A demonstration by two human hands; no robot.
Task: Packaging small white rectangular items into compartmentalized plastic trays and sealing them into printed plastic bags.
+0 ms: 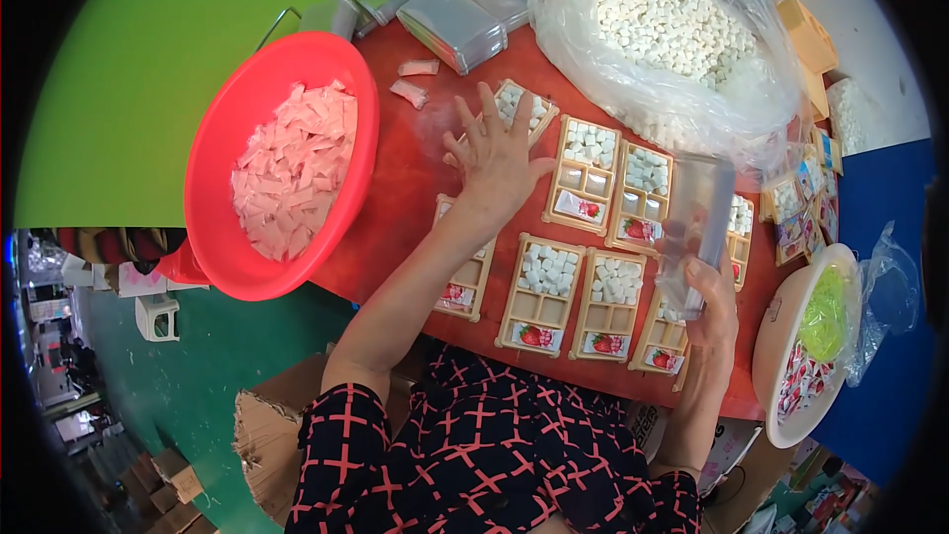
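Note:
My left hand reaches over the far left of the red table with its fingers spread. Partly hidden beneath it is a wooden-coloured compartment tray with white cubes; I cannot tell whether the hand touches it. Clear plastic covers, apparently stacked, stand upright in my right hand, thumb on the near side. They partly hide trays at the right. Two rows of similar trays lie between my hands, such as this one, with white cubes at the far end and a strawberry-printed sachet at the near end.
A red basin of pink packets stands at the left. Behind the trays lies a clear bag of white cubes, beside more plastic covers. A white bowl with sachets and a green bundle sits at the right edge.

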